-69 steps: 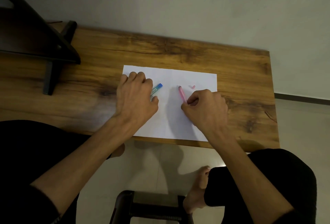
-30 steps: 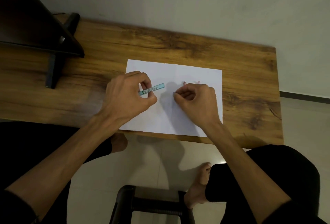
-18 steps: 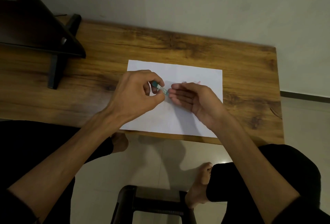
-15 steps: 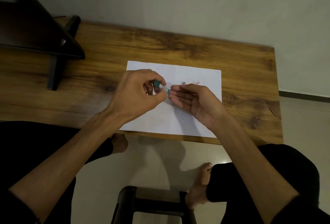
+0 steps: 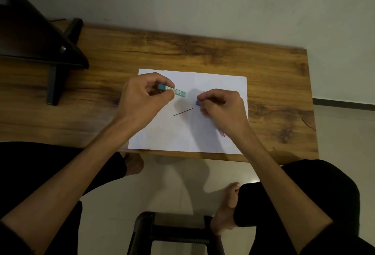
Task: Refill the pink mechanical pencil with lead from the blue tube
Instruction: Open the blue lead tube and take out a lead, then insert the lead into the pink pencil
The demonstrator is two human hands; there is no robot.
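My left hand (image 5: 145, 100) pinches the blue lead tube (image 5: 175, 91) above the white paper (image 5: 182, 139), the tube's open end pointing right. My right hand (image 5: 222, 105) is closed, with a small blue cap (image 5: 197, 102) between thumb and fingertips. One thin dark lead (image 5: 183, 112) lies slanted on the paper between the hands, its right end close to my right fingers. The pink pencil is almost wholly hidden under my right hand; only a pink bit (image 5: 223, 134) shows beside the wrist.
The paper rests on a wooden table (image 5: 274, 96) set against a wall. A dark angled stand (image 5: 54, 55) occupies the back left of the table. A dark stool (image 5: 172, 232) and my knees are below the front edge.
My hands have drawn apart. The blue cap has come off the tube and sits in my right fingers. A single lead now lies on the paper.
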